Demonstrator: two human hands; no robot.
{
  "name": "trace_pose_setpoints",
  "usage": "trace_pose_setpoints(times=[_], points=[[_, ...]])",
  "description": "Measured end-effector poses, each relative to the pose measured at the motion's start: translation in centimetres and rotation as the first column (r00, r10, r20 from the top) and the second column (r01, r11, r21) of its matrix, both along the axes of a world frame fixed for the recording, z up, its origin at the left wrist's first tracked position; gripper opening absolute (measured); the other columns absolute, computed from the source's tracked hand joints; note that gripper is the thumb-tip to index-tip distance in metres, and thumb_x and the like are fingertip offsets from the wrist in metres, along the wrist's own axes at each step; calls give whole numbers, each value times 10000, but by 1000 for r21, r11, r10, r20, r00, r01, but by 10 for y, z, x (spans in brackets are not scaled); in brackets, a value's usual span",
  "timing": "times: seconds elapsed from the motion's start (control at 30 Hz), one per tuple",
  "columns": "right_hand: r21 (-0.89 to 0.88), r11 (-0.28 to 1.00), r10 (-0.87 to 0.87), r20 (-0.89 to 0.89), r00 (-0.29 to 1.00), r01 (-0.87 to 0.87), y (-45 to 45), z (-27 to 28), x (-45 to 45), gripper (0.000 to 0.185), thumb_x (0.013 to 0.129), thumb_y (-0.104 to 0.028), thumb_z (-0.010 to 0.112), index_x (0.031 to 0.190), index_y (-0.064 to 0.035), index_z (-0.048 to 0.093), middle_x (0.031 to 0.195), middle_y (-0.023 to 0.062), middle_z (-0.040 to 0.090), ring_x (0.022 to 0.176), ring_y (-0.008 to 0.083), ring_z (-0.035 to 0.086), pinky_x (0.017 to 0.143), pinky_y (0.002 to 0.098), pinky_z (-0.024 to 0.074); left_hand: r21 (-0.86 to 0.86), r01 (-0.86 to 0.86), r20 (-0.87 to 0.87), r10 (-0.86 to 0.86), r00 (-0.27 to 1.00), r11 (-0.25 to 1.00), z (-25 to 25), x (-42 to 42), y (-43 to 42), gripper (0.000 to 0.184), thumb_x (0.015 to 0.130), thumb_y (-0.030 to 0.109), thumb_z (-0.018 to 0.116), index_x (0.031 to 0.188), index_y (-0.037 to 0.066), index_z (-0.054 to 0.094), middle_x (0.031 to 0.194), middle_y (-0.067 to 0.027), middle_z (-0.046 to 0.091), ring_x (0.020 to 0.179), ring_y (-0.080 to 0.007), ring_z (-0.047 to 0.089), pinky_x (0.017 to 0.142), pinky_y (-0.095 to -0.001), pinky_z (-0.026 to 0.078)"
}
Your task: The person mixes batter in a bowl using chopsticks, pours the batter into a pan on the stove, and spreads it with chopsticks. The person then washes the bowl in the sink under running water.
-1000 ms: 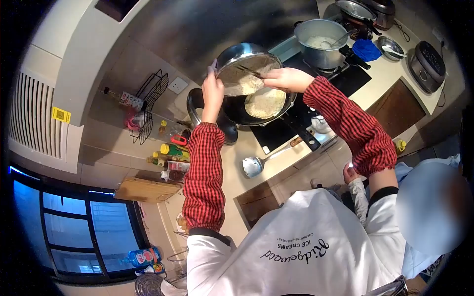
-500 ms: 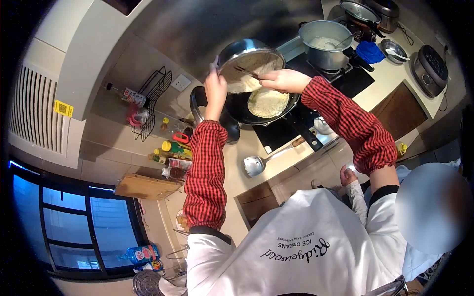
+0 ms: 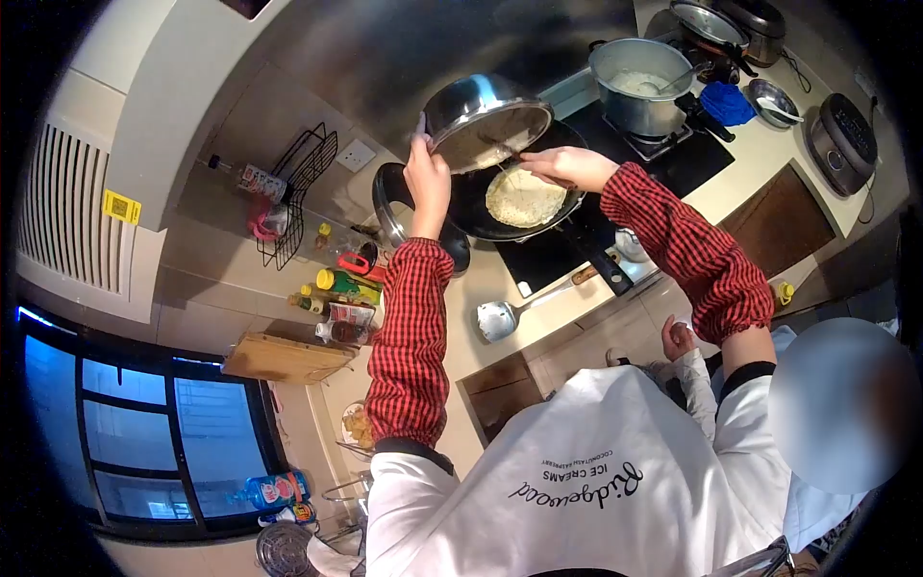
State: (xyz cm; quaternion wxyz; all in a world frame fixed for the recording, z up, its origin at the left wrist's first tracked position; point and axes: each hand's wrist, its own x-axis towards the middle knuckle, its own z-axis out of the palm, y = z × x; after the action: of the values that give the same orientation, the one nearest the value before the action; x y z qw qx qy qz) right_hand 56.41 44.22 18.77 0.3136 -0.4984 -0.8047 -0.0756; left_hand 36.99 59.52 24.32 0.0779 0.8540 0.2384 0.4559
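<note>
My left hand (image 3: 427, 181) grips the rim of a steel bowl (image 3: 488, 108), which is tilted above the stove with its opening toward me. Fingers closed, my right hand (image 3: 569, 166) holds chopsticks (image 3: 504, 150) whose tips reach to the bowl's opening. Below both hands, a black frying pan (image 3: 481, 223) rests on the stove, with a round, pale pancake (image 3: 525, 198) lying in it. Part of the pan is hidden behind the bowl and my right hand.
A pot (image 3: 646, 108) with a ladle stands behind right, near a blue cloth (image 3: 726, 103) and a rice cooker (image 3: 842, 137). A spatula (image 3: 498, 320) lies on the front counter. Bottles (image 3: 348, 285) line the left wall. Another person (image 3: 694, 377) stands at the right.
The bowl has tilted further and the pale batter hanging at its lower edge no longer shows. More of the pancake is visible. The chopsticks have moved slightly right and down.
</note>
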Motion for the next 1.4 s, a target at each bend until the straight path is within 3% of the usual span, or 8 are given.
trace_pose_setpoints(times=[0.37,0.57,0.63,0.97,1.03,1.17,1.27,1.4], points=[[240,966,-43,-218,975,96,13,5,-5,208,827,-101,504,991,16,556,927,176,600,873,322,579,762,356,476,73,13,4,-13,1000,997,-12,1,0,202,726,-43,448,909,24,394,766,-241,542,726,-429,532,604,-436,416],[-13,999,42,-212,976,-46,6,2,-15,210,810,-78,517,995,18,545,935,194,588,863,321,578,742,356,477,143,-29,25,25,999,989,-9,-2,-3,220,651,-93,466,849,-18,406,858,-196,568,789,-376,550,660,-413,441],[251,958,-77,-254,964,142,8,2,-17,210,800,-70,527,988,22,543,941,193,588,857,322,581,736,353,482,119,-57,35,53,998,991,-12,-5,0,223,653,-87,476,853,-12,410,841,-199,564,779,-372,554,651,-409,441],[121,979,-131,-246,960,164,0,-16,-8,201,836,-92,461,1015,-14,506,905,157,599,818,300,596,692,352,480,109,-21,40,17,999,994,-15,-4,5,213,707,-59,460,892,22,388,773,-232,539,734,-422,530,613,-429,422],[-177,984,-60,-234,970,18,-6,-18,-9,162,850,-118,463,963,-11,508,829,154,598,752,308,596,635,372,470,90,-23,53,19,998,996,-16,1,5,215,700,-61,463,887,20,394,773,-225,543,742,-412,535,617,-429,422],[211,972,-51,-229,972,101,-6,-14,-8,169,850,-140,477,949,-9,515,705,162,549,609,317,559,545,371,440,96,-21,73,14,997,995,-23,10,4,217,697,-61,468,886,20,397,789,-218,546,741,-403,538,615,-433,420],[-93,994,-69,-211,975,50,-13,-21,1,170,850,-133,482,955,-5,524,742,170,569,630,314,573,556,371,447,50,5,19,-6,1000,999,-20,15,-4,258,645,-93,472,872,19,422,903,-173,566,840,-367,551,669,-424,438],[50,997,-40,-222,974,53,-13,-2,-6,146,837,-94,499,945,-4,535,820,149,594,657,313,586,568,375,450,108,59,36,-64,997,992,-22,22,-9,264,639,-118,445,865,13,411,1155,-113,517,1046,-359,489,761,-405,449]])
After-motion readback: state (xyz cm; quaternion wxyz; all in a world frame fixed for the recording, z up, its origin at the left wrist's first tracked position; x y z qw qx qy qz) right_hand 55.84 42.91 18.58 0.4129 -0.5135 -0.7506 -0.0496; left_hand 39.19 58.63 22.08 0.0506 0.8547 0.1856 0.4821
